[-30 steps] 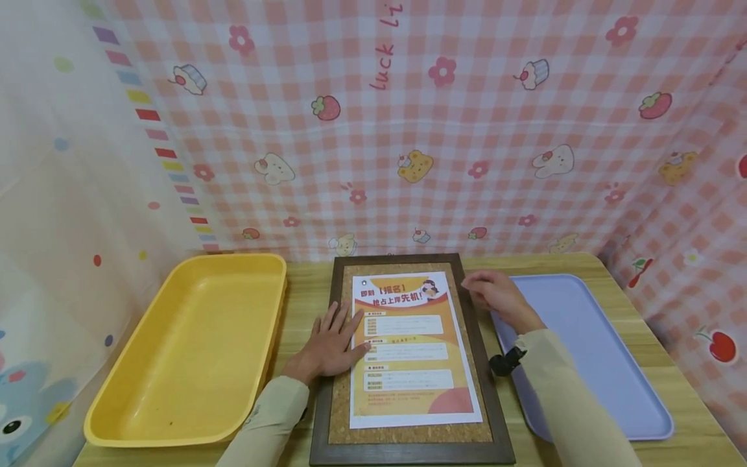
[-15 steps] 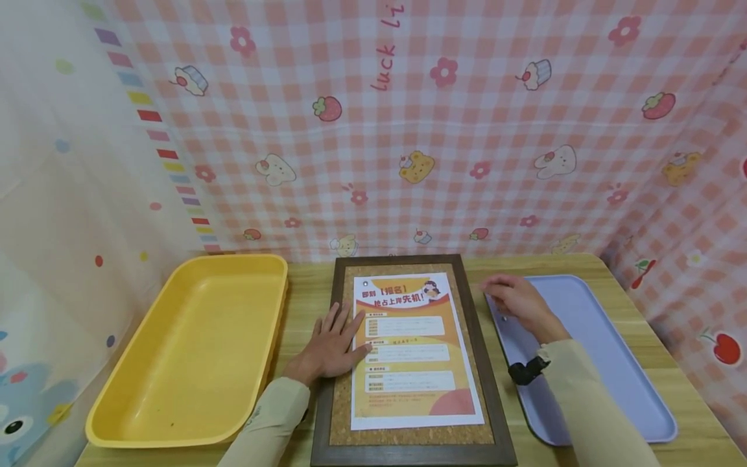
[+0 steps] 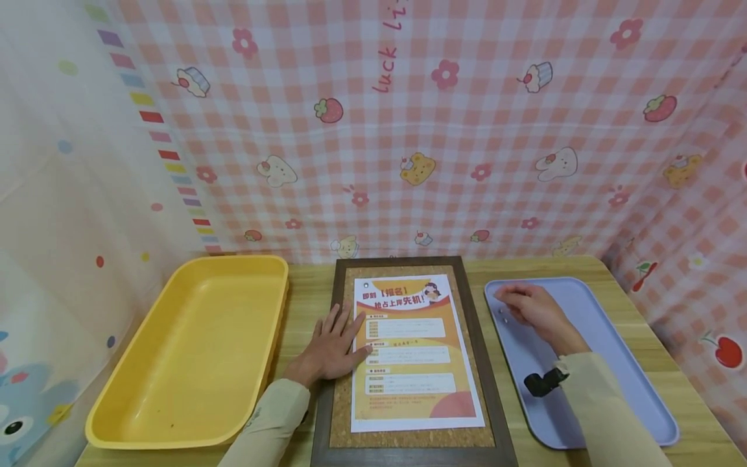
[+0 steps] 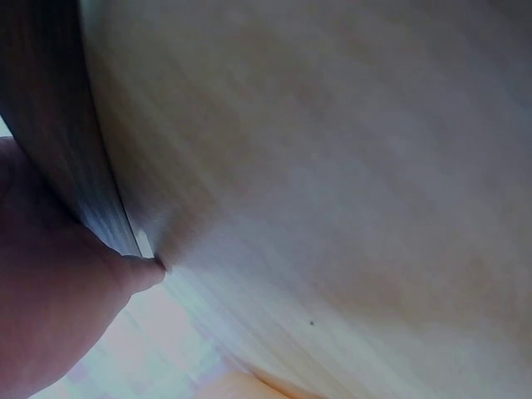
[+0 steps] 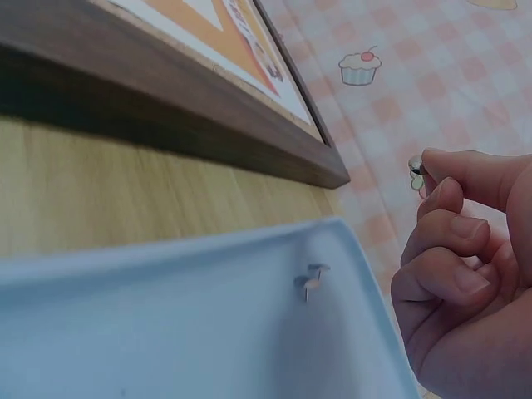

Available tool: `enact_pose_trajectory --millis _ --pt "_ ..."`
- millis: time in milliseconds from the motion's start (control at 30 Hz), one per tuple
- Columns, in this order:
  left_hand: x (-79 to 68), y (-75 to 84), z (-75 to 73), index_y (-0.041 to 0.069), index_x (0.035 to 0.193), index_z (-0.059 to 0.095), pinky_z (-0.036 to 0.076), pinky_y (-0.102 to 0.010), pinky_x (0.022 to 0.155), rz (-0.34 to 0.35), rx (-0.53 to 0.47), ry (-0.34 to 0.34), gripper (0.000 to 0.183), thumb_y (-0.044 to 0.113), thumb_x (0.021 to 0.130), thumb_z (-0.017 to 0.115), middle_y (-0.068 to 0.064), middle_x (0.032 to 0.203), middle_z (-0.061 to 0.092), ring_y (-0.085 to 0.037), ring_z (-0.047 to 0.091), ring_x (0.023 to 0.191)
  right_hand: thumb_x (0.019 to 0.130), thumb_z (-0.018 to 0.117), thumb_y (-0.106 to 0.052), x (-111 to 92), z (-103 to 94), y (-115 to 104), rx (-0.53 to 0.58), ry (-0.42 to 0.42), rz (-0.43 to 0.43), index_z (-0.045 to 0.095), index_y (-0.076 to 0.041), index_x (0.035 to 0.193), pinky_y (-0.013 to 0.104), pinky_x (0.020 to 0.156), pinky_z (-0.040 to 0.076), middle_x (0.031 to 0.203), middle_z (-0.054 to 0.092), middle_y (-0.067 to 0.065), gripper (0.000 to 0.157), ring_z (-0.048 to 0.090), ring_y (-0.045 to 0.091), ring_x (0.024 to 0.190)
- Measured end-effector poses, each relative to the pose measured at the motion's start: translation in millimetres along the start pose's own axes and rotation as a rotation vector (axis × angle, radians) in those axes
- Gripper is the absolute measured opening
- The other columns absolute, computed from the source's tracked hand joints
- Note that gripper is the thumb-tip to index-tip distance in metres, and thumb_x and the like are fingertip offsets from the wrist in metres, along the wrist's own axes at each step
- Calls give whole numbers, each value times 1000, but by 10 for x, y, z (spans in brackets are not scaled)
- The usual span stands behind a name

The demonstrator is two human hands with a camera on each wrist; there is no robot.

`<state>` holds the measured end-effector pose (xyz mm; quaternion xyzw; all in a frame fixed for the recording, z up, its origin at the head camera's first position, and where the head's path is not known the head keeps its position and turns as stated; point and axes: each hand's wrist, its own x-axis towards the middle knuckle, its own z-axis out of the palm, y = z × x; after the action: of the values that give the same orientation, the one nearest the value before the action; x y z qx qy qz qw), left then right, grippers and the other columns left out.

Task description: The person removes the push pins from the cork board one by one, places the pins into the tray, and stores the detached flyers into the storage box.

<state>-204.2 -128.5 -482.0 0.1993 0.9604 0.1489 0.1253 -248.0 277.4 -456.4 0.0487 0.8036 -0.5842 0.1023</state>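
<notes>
My left hand (image 3: 331, 347) lies with fingers spread on the left edge of a printed poster (image 3: 408, 337), which rests on a dark-framed cork board (image 3: 432, 438). A metal thumbtack (image 3: 366, 285) shows at the poster's top left corner. My right hand (image 3: 535, 312) is over the far left part of a lavender tray (image 3: 583, 363). In the right wrist view its thumb and finger pinch a small metal thumbtack (image 5: 416, 165), while the other fingers curl in. Below lie two loose thumbtacks (image 5: 307, 285) in the tray. The left wrist view shows part of the left hand (image 4: 58, 283) at the frame.
A deep yellow tray (image 3: 198, 350) stands on the wooden table (image 3: 306, 285) left of the board. A pink checked curtain (image 3: 350, 143) hangs right behind the table, with a white printed curtain (image 3: 70, 227) on the left.
My right hand has moved right, from the board's upper right edge to over the lavender tray, and the loose thumbtacks there have come into sight. My left hand has stayed on the poster.
</notes>
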Motion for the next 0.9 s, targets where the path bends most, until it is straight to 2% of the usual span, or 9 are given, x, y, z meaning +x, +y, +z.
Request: enact_pose_trajectory --millis 200,467,733,900 --pt "4 -8 6 22 152 11 3 -58 111 2 1 8 70 56 95 35 -10 157 -1 -31 -9 143 91 61 -29 -36 -62 55 -6 14 2 59 4 108 24 48 34 64 46 -6 37 38 7 51" --pt "-9 -2 -5 23 152 12 4 -58 111 0 -3 15 70 55 95 36 -9 157 0 -31 -8 143 89 64 -29 -89 -147 128 -8 44 14 65 -7 99 23 49 35 64 49 -9 24 41 5 53" --pt "-6 -2 6 23 152 11 4 -58 111 -3 7 1 71 57 95 34 -8 157 -2 -31 -8 143 91 61 -30 -105 -221 250 -33 33 34 62 2 108 25 48 36 66 50 -5 36 41 7 52" --pt "5 -5 16 23 152 11 4 -58 111 -1 8 2 71 58 95 34 -8 157 -2 -30 -9 143 91 61 -32 -115 -250 291 -61 51 68 62 2 109 25 46 36 64 52 -6 39 41 6 50"
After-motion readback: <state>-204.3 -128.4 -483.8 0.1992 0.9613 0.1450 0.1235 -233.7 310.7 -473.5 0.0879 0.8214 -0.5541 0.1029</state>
